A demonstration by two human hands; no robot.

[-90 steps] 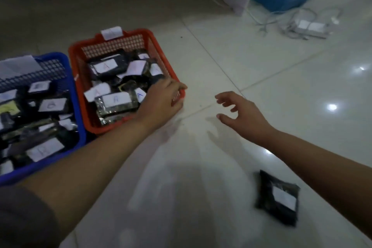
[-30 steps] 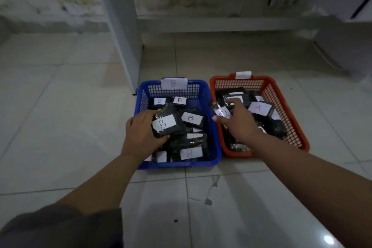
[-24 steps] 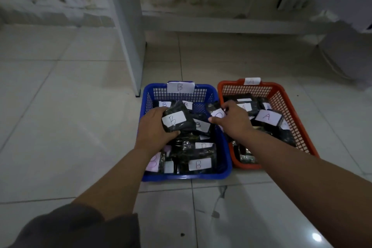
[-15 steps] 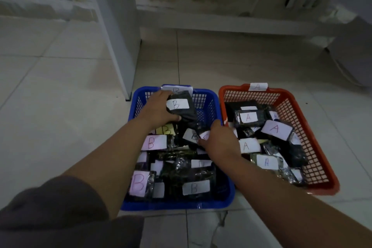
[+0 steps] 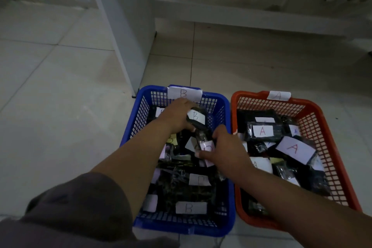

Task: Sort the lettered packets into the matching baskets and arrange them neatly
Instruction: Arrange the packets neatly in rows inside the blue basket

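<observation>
Both hands are now gripping B packets inside the blue basket.

Left hand (image 5: 177, 116) has carried a black B-labelled plastic packet (image 5: 196, 117) to the far edge of the blue plastic mesh basket (image 5: 128, 137); right hand (image 5: 223, 151) pinches another labelled packet (image 5: 206, 146) mid-basket, so arranging is judged underway.

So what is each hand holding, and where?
Left hand grips a B packet by its left end. Right hand pinches another packet at its labelled lower end, over the blue basket.
</observation>
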